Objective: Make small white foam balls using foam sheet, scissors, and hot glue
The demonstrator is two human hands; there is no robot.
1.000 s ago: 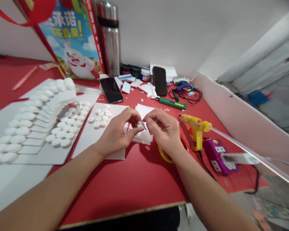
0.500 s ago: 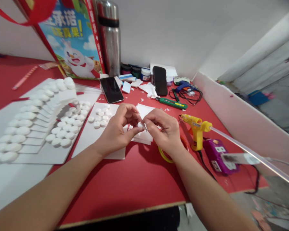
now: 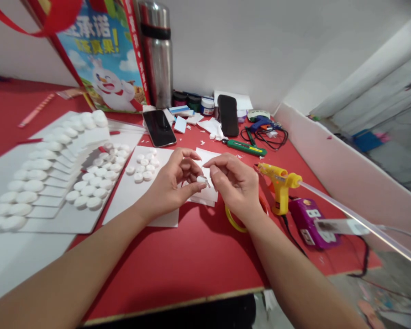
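Observation:
My left hand (image 3: 171, 185) pinches a small white foam piece (image 3: 201, 179) between thumb and fingers, just above a stack of white squares (image 3: 205, 194) on the red table (image 3: 178, 260). Close beside it on the right, my right hand (image 3: 234, 183) has its fingers curled, with the fingertips pinched at the same piece. Both hands hover over the middle of the table. A white sheet (image 3: 130, 196) with several small white discs (image 3: 144, 165) lies just left of my left hand.
Rows of white discs on white cards (image 3: 48, 183) fill the left. A yellow glue gun (image 3: 279, 183), a purple power strip (image 3: 310, 221) and yellow scissors handles (image 3: 231, 219) sit right. Two phones (image 3: 159, 128), a green knife (image 3: 243, 147), jars, a steel flask (image 3: 157, 55) and a printed bag (image 3: 102, 59) stand behind.
My hands have shifted slightly; the right fingers loosened and lifted a little from the white piece, which the left hand still pinches.

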